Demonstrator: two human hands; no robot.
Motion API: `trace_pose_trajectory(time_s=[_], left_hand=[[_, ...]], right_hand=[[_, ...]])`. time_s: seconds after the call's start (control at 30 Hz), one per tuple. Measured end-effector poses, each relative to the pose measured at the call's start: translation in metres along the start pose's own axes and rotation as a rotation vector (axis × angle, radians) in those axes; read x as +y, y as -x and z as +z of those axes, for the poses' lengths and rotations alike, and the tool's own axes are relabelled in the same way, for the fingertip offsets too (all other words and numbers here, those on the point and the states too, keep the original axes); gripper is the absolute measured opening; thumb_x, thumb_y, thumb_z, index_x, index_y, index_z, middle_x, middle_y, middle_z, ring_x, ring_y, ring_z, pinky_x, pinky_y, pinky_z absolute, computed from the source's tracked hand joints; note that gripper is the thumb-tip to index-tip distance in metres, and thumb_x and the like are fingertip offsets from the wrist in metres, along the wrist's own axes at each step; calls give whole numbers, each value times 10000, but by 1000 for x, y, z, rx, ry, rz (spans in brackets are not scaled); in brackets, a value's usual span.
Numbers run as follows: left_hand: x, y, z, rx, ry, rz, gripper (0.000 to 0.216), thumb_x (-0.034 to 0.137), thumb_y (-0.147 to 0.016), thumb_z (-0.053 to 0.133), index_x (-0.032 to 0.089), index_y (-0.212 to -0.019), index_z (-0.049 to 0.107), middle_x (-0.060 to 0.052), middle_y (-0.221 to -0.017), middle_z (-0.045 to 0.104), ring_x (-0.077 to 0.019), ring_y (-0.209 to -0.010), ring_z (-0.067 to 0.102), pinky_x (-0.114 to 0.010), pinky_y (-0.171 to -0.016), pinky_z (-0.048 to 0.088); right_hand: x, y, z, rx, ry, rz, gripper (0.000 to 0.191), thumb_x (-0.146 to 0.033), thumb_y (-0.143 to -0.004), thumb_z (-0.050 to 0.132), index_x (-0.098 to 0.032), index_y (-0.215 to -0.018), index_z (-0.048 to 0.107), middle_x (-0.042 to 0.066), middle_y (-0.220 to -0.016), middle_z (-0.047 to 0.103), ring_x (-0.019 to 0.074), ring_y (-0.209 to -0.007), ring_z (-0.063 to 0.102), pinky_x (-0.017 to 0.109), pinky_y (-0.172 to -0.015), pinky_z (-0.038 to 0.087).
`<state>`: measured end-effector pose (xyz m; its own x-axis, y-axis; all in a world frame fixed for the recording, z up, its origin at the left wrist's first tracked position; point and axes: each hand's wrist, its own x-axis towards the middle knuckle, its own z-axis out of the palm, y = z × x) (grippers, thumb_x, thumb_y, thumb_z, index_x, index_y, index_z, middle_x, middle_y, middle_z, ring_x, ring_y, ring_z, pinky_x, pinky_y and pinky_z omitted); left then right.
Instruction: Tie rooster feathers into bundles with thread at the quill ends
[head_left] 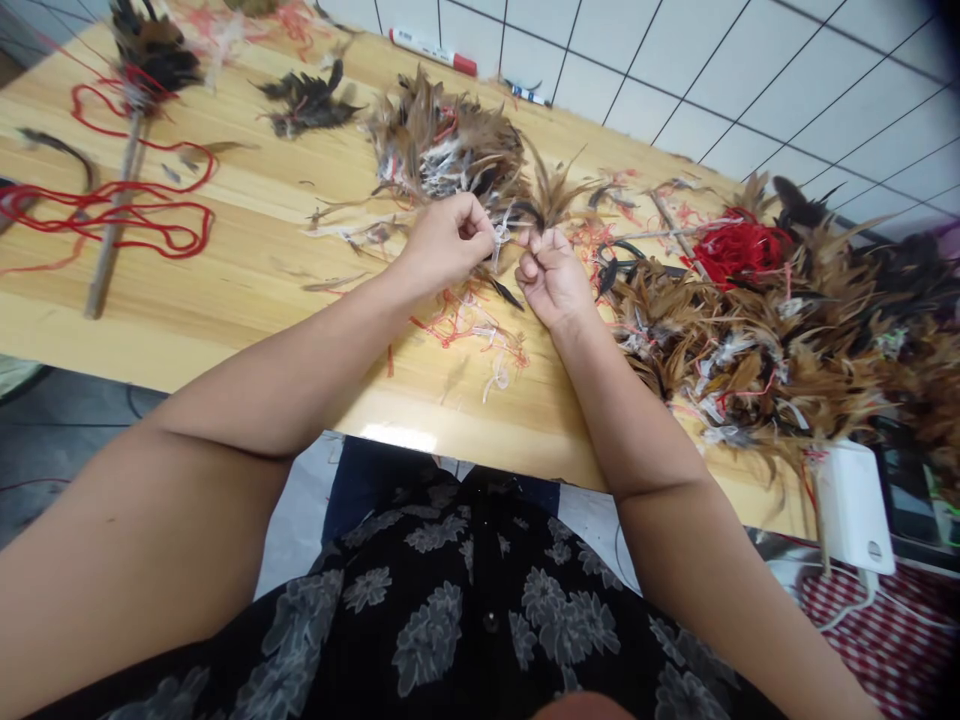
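My left hand (454,238) is closed in a pinch, thumb against forefinger, on a thin white plastic string (501,236). Close beside it, my right hand (553,278) has its fingers curled round the base of a small bunch of brown feathers (555,190), whose tips fan upward. The string hangs between both hands; whether it is tied to the feathers I cannot tell. Just behind my hands lies a big pile of brown feather bunches (450,135) with whitish ends. Red and white string scraps (480,325) are scattered on the table under my hands.
Left on the wooden table (247,330) lie a stick with dark feathers (120,215) and loose red cord (187,235). A large feather heap (750,350) and a red string bundle (739,248) fill the right. A white box (851,505) stands at the edge; a marker (431,50) lies behind.
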<state>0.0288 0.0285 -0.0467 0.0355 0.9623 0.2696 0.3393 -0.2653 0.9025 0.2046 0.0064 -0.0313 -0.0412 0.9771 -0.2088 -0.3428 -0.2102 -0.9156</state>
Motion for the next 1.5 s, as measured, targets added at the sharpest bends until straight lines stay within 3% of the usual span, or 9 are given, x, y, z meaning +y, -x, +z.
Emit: trace_pose_trajectory(time_s=[0.13,0.3,0.5,0.67,0.8,1.03,1.27,1.5], left_hand=[[4,1,-3,8,-50,18,225,233,-862,824,273,-783,616,-12,-770,700,-236,-799,653,-379,-845,598],[9,2,-6,6,-87,-11,238,166,-896,790,263,-772,611,-11,-762,660,-252,-871,703,-384,-915,593],[7,1,-6,6,-104,25,278,149,-815,800,271,-743,561,-11,-715,600,-274,-880,694,-411,-903,586],[5,3,-3,-26,-90,24,308,105,-795,798,265,-734,542,-17,-727,572,-296,-944,714,-433,-922,587],[8,5,0,-54,-78,6,312,75,-811,782,253,-724,540,-4,-719,567,-271,-890,700,-411,-890,576],[18,8,2,-97,-30,-23,246,84,-851,757,243,-760,592,6,-750,648,-203,-762,617,-357,-805,522],[10,5,-1,-53,66,-5,255,167,-945,797,259,-823,592,-6,-783,643,-219,-818,664,-363,-817,561],[22,13,1,-41,-76,60,308,144,-843,860,267,-843,577,-23,-791,669,-313,-1041,766,-417,-974,615]], right_hand=[[8,-6,-5,-83,90,-42,422,-187,-1065,783,-256,-861,420,-66,-882,633,52,-669,552,170,-574,451],[18,-19,-14,-61,91,-106,458,-212,-1084,774,-252,-838,389,-37,-871,540,94,-889,656,153,-644,450],[21,-17,-10,-84,149,-140,447,-161,-1086,726,-253,-810,386,-42,-808,455,95,-764,497,158,-678,490],[23,-16,-7,-80,129,-124,452,-181,-1076,768,-259,-816,406,-52,-793,458,91,-745,518,159,-646,465],[23,-18,-7,-65,120,-90,490,-268,-1088,801,-266,-829,386,-66,-775,445,81,-686,516,176,-620,453],[8,-3,5,-11,-18,-21,391,-141,-1119,634,-275,-877,357,-66,-793,500,78,-649,490,155,-569,437],[13,-18,-9,29,16,-71,447,-273,-1111,768,-274,-902,373,-75,-849,583,62,-648,505,156,-582,445],[36,-26,-13,-43,182,-165,531,-632,-1086,824,-272,-890,486,-58,-783,534,94,-700,599,197,-635,521]])
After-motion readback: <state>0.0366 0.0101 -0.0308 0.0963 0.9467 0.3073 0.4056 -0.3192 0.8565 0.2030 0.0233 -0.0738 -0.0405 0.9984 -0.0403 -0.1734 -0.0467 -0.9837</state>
